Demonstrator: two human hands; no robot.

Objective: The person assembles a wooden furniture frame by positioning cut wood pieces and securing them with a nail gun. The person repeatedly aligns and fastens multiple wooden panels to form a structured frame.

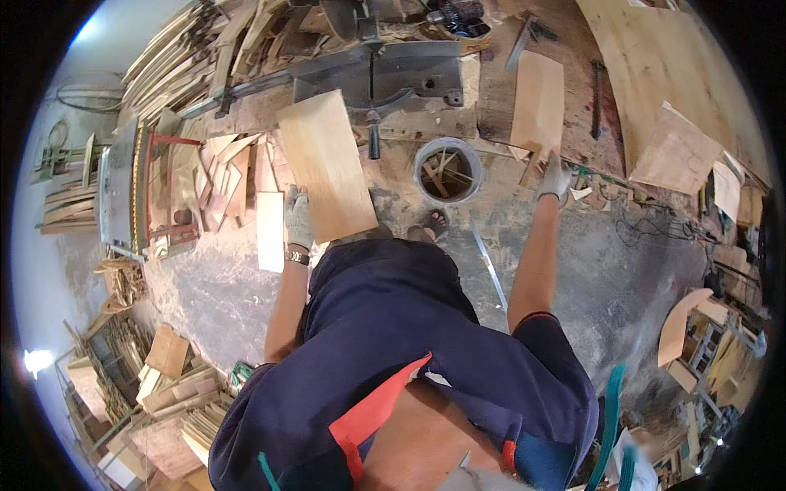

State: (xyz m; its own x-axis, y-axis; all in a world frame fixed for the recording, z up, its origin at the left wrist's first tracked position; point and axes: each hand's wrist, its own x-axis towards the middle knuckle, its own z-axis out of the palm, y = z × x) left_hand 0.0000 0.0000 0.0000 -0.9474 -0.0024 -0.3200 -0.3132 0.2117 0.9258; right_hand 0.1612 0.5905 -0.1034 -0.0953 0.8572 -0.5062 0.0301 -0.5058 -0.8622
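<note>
A light plywood board (327,168) stands tilted in front of me on the left, its upper end near the miter saw. My left hand (298,219), in a pale work glove, is closed on its left edge, next to a narrow whitish panel (270,231). A smaller plywood piece (538,102) lies on the brown work surface (577,98) at the right. My right hand (556,177), also gloved, reaches to its near end with the fingers closed at the edge; the fingertips are partly hard to make out.
A miter saw (377,75) sits at the far middle. Below it stands a round bucket (449,170) with wood offcuts. Scrap pieces (221,180) are heaped at left, a table saw (124,192) beyond. A large plywood sheet (663,69) lies far right. A metal strip (490,268) is on the floor.
</note>
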